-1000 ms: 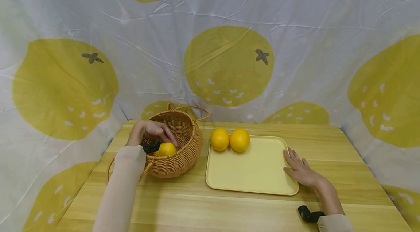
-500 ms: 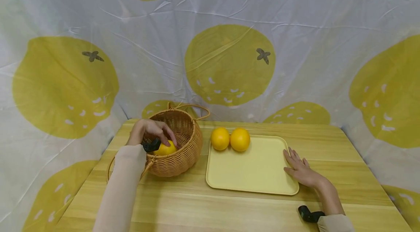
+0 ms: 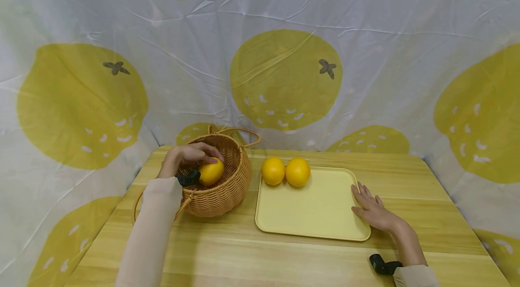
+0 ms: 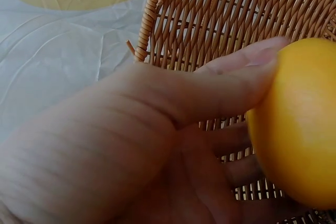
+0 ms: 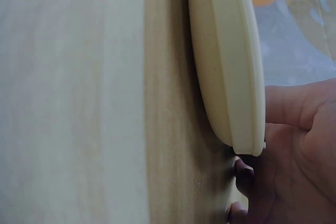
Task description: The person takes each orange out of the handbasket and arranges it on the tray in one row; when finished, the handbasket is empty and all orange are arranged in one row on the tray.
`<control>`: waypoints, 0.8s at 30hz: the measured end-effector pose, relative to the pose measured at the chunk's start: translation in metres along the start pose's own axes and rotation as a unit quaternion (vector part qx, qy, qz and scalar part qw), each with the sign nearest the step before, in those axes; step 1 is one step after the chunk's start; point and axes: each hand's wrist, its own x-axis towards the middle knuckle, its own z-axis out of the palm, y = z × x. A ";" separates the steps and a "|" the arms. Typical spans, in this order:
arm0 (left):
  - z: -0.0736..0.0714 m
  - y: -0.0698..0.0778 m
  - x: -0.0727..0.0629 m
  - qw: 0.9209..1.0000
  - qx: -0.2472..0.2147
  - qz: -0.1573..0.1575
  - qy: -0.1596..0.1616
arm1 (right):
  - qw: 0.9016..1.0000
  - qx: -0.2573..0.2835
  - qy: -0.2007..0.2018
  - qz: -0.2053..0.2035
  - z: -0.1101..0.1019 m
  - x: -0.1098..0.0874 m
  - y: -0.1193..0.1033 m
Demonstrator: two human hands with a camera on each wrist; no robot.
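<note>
In the head view my left hand [image 3: 190,155] reaches over the rim of a round wicker basket [image 3: 221,201] and grips an orange [image 3: 211,173] at its mouth. The left wrist view shows thumb and fingers around this orange [image 4: 302,124], with woven basket wall behind. My right hand [image 3: 377,213] lies at the right edge of a pale yellow tray [image 3: 310,212], fingers extended. Seen from the right wrist, the thumb meets the tray's rim [image 5: 244,77] while other fingers lie lower beside its corner.
Two more oranges, a left one [image 3: 272,171] and a right one [image 3: 298,172], sit side by side at the tray's back left. Basket handles [image 3: 253,136] stick out at either side. A lemon-print cloth [image 3: 284,79] hangs behind the wooden table [image 3: 243,255].
The left hand and its orange have risen a little and shifted right inside the basket, so more of the orange shows. The right hand, tray and other oranges stay put.
</note>
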 end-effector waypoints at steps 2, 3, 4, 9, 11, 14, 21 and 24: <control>0.000 0.000 0.001 1.000 0.000 -0.007 0.014 | 1.000 0.001 0.000 0.000 0.000 0.000 0.000; 0.000 -0.001 0.001 1.000 0.005 -0.009 0.018 | 1.000 0.001 0.000 0.000 0.000 0.000 0.000; 0.000 -0.001 0.002 1.000 0.006 -0.013 0.019 | 1.000 0.001 -0.001 0.000 0.000 0.000 0.000; -0.001 -0.001 0.002 1.000 0.009 -0.023 0.009 | 1.000 0.003 -0.001 0.000 0.000 0.001 0.000; -0.001 0.000 0.001 1.000 0.008 -0.022 0.000 | 1.000 0.004 0.000 -0.002 0.000 0.001 0.001; 0.000 0.000 0.001 0.999 0.030 -0.014 -0.006 | 1.000 0.003 0.001 -0.003 0.000 0.000 0.000; 0.001 -0.001 0.001 0.999 0.034 -0.015 -0.009 | 1.000 0.004 0.000 -0.002 0.000 0.000 0.001; 0.001 -0.001 0.001 0.999 0.028 0.019 -0.030 | 1.000 0.003 0.001 0.000 0.001 0.000 0.001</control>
